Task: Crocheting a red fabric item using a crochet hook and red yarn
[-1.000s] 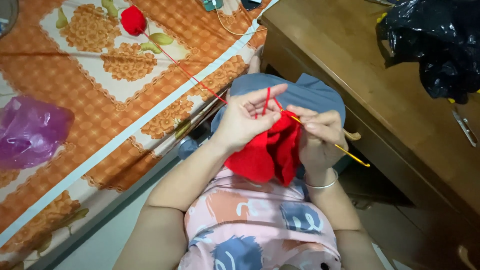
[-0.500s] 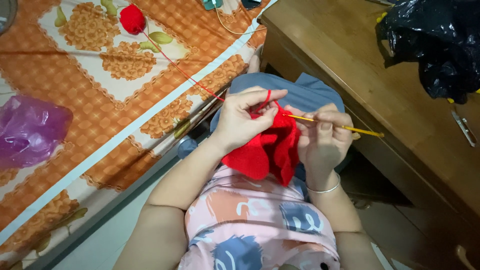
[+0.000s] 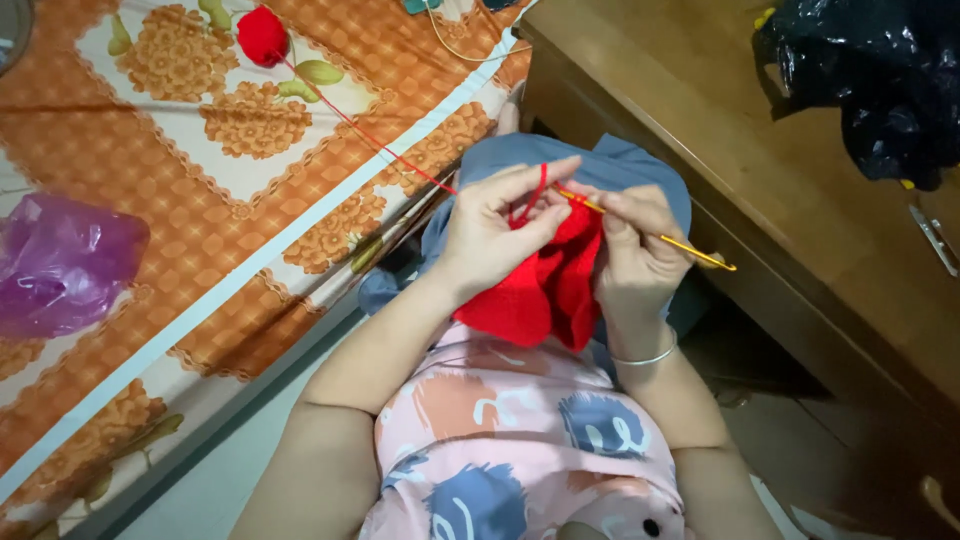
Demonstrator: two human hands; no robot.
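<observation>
A red crocheted piece (image 3: 535,290) hangs between my hands over my lap. My left hand (image 3: 495,235) pinches its top edge, with red yarn (image 3: 375,140) looped over the index finger. In my right hand (image 3: 635,250) lies a thin golden crochet hook (image 3: 665,240), its tip at the fabric's top edge and its handle pointing right. The yarn strand runs up and left across the bed to a red yarn ball (image 3: 262,35) lying on the orange patterned bedsheet (image 3: 150,200).
A purple plastic bag (image 3: 60,265) lies at the bed's left edge. A wooden table (image 3: 760,180) stands to my right, with a black plastic bag (image 3: 875,75) on it. A cable (image 3: 465,40) lies at the top of the bed.
My right hand has turned and moved the hook back into the top edge of the red piece. The left hand keeps its pinch with the yarn over its finger.
</observation>
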